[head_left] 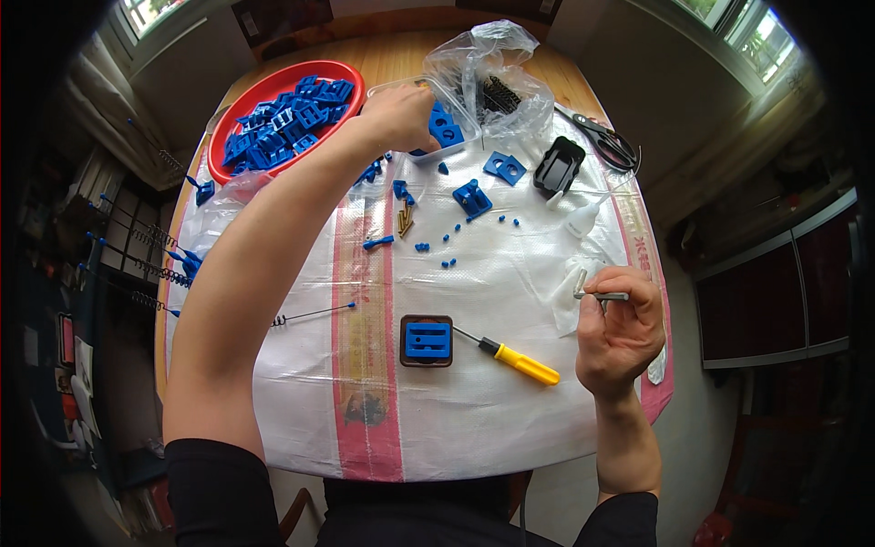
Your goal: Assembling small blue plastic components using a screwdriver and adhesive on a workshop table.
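Right hand (622, 333): pinching grey metal tool (608, 295)
Left hand (401, 117): at clear tub (473, 129); grip, cannot tell
Blue block (427, 340): seated in brown holder (427, 364), left of right hand
Apparently remaining: loose blue pieces (296, 116), left of left hand

Bright windows (762, 41), pale floor (694, 410), dark cabinet (756, 296)

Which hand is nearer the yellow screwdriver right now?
Right. The right hand, gripping a slim grey tool, is just right of the yellow screwdriver, not touching it; the left hand is well beyond it, at the clear container.
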A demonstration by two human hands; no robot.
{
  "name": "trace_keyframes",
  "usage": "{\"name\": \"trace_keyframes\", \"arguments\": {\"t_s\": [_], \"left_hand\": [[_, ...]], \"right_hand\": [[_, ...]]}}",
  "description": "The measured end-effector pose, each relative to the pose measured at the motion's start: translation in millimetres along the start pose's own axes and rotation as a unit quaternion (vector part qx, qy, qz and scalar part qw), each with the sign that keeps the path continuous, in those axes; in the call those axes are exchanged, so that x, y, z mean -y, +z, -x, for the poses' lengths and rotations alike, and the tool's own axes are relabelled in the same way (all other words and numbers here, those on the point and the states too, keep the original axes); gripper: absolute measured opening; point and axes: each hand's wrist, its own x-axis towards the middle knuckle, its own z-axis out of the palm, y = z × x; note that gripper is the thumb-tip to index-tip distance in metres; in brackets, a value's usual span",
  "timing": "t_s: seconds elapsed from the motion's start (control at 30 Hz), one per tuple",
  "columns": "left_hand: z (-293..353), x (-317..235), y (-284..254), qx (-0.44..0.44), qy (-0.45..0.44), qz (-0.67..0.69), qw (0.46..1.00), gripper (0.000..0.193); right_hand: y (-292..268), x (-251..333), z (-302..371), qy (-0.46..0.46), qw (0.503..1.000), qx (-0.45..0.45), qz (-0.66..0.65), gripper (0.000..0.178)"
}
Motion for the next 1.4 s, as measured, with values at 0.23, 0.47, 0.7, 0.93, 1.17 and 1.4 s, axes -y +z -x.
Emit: {"name": "trace_keyframes", "arguments": {"t_s": [0.23, 0.47, 0.7, 0.93, 1.17, 1.4], "left_hand": [[-4, -6, 3, 0.013, -0.023, -0.006, 1.0, 0.037], [-4, 6, -1, -0.018, -0.009, 0.126, 0.992, 0.023], [0, 12, -11, -0.034, 0.007, 0.174, 0.984, 0.022], [15, 23, -32, -0.113, -0.046, 0.388, 0.914, 0.02], [113, 12, -13, 0.017, 0.012, 0.87, 0.493, 0.023], [189, -24, 37, 0.091, 0.011, 0.919, 0.385, 0.032]], "right_hand": [[0, 1, 0, -0.001, 1.0, -0.001, -0.007, 0.029], [-1, 1, 0, -0.007, 1.0, -0.001, -0.004, 0.03], [-1, 0, 0, -0.01, 1.0, -0.001, -0.003, 0.03], [1, 2, 0, -0.011, 1.0, 0.004, -0.004, 0.03], [0, 3, 3, -0.004, 1.0, 0.019, -0.006, 0.03], [3, 4, 7, 0.0, 1.0, 0.027, -0.005, 0.031]]}}
